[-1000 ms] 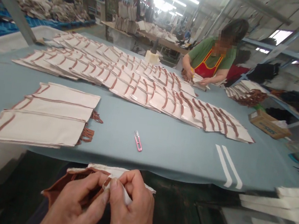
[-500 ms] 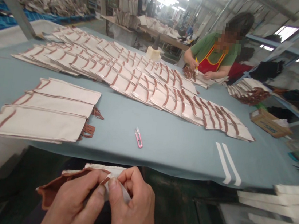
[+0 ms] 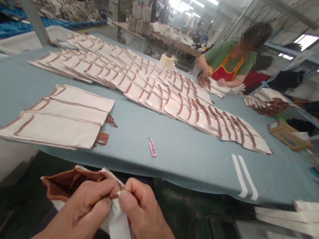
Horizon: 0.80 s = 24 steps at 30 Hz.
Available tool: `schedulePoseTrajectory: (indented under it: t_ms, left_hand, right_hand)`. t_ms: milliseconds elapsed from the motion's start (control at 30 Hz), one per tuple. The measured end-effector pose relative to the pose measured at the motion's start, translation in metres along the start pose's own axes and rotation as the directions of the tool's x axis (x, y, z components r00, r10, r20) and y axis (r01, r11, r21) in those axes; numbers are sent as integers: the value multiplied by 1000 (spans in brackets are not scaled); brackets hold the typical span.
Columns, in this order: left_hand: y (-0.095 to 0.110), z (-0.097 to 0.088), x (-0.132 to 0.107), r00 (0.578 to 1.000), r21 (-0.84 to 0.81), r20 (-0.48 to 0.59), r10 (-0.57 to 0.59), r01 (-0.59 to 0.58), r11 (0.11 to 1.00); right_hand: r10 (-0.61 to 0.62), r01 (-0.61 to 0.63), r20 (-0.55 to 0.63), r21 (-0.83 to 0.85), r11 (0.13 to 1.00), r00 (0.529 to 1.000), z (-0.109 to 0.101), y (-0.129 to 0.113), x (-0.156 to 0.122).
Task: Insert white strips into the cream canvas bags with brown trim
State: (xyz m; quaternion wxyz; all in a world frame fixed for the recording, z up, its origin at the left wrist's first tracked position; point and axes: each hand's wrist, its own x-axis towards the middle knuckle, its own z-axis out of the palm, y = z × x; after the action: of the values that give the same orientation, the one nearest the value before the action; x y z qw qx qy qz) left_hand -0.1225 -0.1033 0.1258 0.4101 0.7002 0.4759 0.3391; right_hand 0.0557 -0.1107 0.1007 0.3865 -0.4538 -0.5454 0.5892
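Observation:
Below the table's near edge, my left hand [image 3: 82, 213] and my right hand [image 3: 142, 215] both pinch a cream canvas bag [image 3: 117, 227] with brown trim. Fingertips of both hands meet at its brown edge. The bag's brown lining [image 3: 61, 185] bulges out to the left. A pink thread snipper [image 3: 152, 147] lies on the blue-grey table [image 3: 178, 157] just beyond my hands.
A short stack of finished cream bags [image 3: 59, 120] lies at the table's left. Long overlapping rows of bags [image 3: 157, 91] cover the far half. A person in a green shirt and red apron [image 3: 228, 62] works at the far side. More cream pieces [image 3: 300, 232] are stacked at lower right.
My hands have turned the bag: its white cloth now hangs down between them and the brown lining shows more at left. The view has shifted slightly to the left.

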Motion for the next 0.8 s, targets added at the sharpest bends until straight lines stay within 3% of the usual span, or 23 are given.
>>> schedulePoseTrajectory:
  t_ms: [100, 200, 267, 333, 433, 533, 600, 800]
  left_hand:
    - [2, -5, 0, 999, -19, 45, -27, 28, 999]
    - [-1, -12, 6, 985, -61, 173, -27, 38, 997]
    - [-2, -19, 12, 961, -70, 276, 0, 20, 997]
    - [-1, -26, 17, 949, -41, 315, 24, -11, 999]
    - [3, -35, 19, 954, 36, 296, 45, -58, 998]
    - [9, -43, 17, 956, 116, 281, 79, -115, 986]
    - [13, -48, 14, 958, 154, 267, 105, -150, 977]
    - [29, -55, 8, 946, 187, 307, 106, -169, 968]
  right_hand:
    - [-269, 240, -41, -341, 909, 962, -1, 1, 4]
    - [-532, 459, 25, -541, 705, 847, -6, 3, 11]
    - [-617, 503, 43, -625, 597, 786, -13, 1, 14]
    - [-637, 466, -24, -659, 590, 771, -20, -6, 13]
    - [-614, 452, -104, -583, 675, 783, -29, -26, 7]
    - [-605, 536, 28, -498, 682, 796, -32, -47, 3]
    - [-621, 592, 122, -485, 644, 775, -32, -57, 5]
    - [-583, 629, 281, -536, 563, 762, -29, -62, 18]
